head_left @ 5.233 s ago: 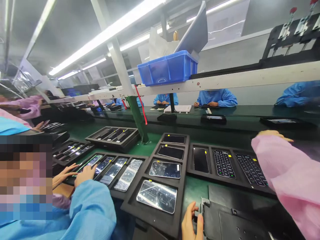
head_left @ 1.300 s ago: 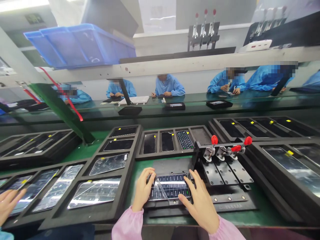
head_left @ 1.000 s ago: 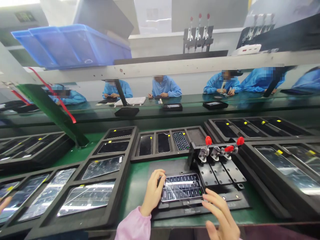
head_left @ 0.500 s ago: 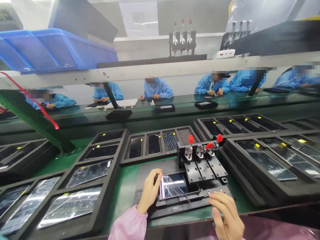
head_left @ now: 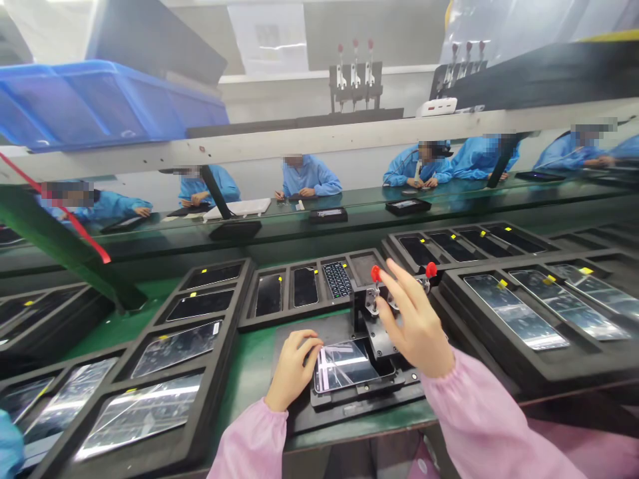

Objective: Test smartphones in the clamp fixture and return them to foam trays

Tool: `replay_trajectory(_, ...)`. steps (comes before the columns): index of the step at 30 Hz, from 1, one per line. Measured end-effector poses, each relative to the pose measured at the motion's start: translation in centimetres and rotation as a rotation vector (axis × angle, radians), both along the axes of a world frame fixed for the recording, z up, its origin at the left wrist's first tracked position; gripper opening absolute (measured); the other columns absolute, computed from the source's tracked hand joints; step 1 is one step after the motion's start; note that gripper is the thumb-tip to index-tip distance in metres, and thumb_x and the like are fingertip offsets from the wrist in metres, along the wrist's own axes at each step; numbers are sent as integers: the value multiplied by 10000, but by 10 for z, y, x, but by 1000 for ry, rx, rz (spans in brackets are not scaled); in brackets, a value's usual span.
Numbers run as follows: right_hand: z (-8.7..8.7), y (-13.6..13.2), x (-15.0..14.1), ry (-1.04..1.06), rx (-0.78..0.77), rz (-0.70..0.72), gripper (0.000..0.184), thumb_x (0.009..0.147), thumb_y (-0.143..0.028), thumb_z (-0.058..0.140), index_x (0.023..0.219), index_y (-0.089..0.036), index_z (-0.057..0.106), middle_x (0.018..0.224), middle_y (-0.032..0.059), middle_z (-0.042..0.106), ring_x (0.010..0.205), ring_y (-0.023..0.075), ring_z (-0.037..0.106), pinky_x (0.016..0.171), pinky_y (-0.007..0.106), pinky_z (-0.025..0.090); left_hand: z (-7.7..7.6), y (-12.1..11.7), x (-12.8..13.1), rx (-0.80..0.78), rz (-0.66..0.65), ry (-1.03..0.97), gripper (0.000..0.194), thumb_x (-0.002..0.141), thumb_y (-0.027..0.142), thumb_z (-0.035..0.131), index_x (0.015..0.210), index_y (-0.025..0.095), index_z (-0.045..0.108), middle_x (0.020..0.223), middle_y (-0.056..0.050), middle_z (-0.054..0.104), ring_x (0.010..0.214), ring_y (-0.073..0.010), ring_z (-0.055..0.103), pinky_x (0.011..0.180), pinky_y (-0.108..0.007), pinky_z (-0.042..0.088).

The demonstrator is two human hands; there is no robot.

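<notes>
The left hand [head_left: 292, 369] sits on the near left end of a shiny glass phone [head_left: 344, 366]. Its fingers are close together and curled over the phone's edge. You cannot tell if they are gripping it or just resting on it. The phone lies flat in a black holder [head_left: 362, 394] on a green table [head_left: 244, 416].

The right hand [head_left: 414, 316] is up in the air, just right of the phone and not touching it. Its fingers are spread wide. They are in front of a metal clamp stand with red knobs [head_left: 375, 296], so you cannot tell if they touch it.

Pink sleeves [head_left: 244, 442] cover both arms. Black foam trays sit around the holder. The tray on the left [head_left: 150, 399] holds phones with shiny glass, and so does the tray on the right [head_left: 519, 362]. A far tray [head_left: 304, 320] holds dark phones and a sheet with rows of small keys [head_left: 337, 279].

Past a long white bar [head_left: 299, 141], people in blue coats [head_left: 307, 178] work at another table. A blue plastic bin [head_left: 100, 103] sits up high on the left.
</notes>
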State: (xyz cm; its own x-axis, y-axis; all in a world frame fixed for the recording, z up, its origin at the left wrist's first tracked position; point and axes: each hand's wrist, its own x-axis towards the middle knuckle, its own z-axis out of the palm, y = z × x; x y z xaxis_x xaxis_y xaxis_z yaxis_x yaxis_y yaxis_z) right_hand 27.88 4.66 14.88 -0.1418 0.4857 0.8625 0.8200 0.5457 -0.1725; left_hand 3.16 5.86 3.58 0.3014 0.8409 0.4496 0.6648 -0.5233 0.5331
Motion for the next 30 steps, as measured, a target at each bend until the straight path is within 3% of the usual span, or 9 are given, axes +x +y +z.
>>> replay_trajectory(3, 28, 23, -6, -150, -65, 5, 193, 860, -175, 439, 928, -136, 615, 1056, 97, 607, 1019, 188, 567, 885, 354, 500, -1, 1, 1, 26, 3, 33, 178, 858, 255, 465, 873, 239, 642, 936, -49, 613, 927, -199, 557, 853, -380, 439)
replay_trajectory(5, 28, 17, -7, -86, -60, 7, 167, 853, -180, 464, 773, -152, 608, 893, 62, 636, 852, 144, 606, 793, 295, 523, -2, 1, 2, 37, 5, 48, 183, 862, 252, 458, 874, 239, 640, 933, -49, 613, 924, -198, 557, 848, -379, 438)
replay_trajectory(8, 1, -15, -4, 46, -32, 33, 57, 805, -149, 543, 797, -158, 598, 818, 38, 637, 803, 122, 607, 780, 263, 514, -3, 1, 2, 44, 6, 63, 187, 867, 259, 452, 877, 239, 638, 948, -54, 610, 939, -204, 553, 849, -383, 434)
replay_trajectory(11, -44, -40, 0, 19, -58, 53, 171, 811, -115, 517, 959, -152, 595, 990, 64, 646, 991, 160, 593, 939, 346, 457, -2, 1, 2, 40, 5, 74, 179, 864, 254, 460, 866, 233, 638, 963, -58, 611, 957, -208, 550, 852, -384, 432)
replay_trajectory(14, -80, -40, 3, -91, -199, 26, 297, 865, -153, 429, 1143, -145, 533, 1106, 73, 621, 1113, 185, 538, 998, 419, 390, -2, 2, 3, 27, 5, 82, 174, 862, 252, 463, 858, 232, 635, 977, -58, 610, 971, -210, 548, 860, -389, 432)
replay_trajectory(16, -89, -32, 5, -138, -265, -8, 356, 887, -185, 391, 1230, -141, 476, 1128, 68, 615, 1123, 190, 525, 997, 440, 365, -1, 3, 4, 16, 5, 86, 179, 865, 256, 456, 858, 233, 634, 987, -59, 607, 982, -213, 546, 868, -399, 430)
replay_trajectory(19, -82, -22, 9, -176, -318, -83, 386, 892, -227, 391, 1268, -168, 454, 1150, 48, 607, 990, 179, 556, 919, 422, 379, 0, 5, 6, -3, 1, 87, 183, 867, 269, 454, 879, 238, 634, 1012, -58, 602, 1005, -218, 540, 884, -413, 427)
replay_trajectory(23, -63, -27, 17, -151, -385, -41, 409, 893, -258, 393, 1299, -214, 424, 1138, 26, 615, 869, 145, 543, 758, 329, 408, 3, -4, 5, -18, 12, 76, 290, 878, 275, 439, 1154, 264, 526, 1146, -65, 557, 1089, -217, 508, 937, -423, 410)
replay_trajectory(30, -73, -55, 30, 320, -197, 110, 291, 859, -157, 390, 1082, -187, 575, 949, 45, 655, 870, 160, 559, 752, 332, 459, 4, -42, -11, -95, -76, 149, 358, 852, 270, 464, 1210, 260, 475, 1323, -93, 439, 1227, -250, 408, 1018, -456, 357)
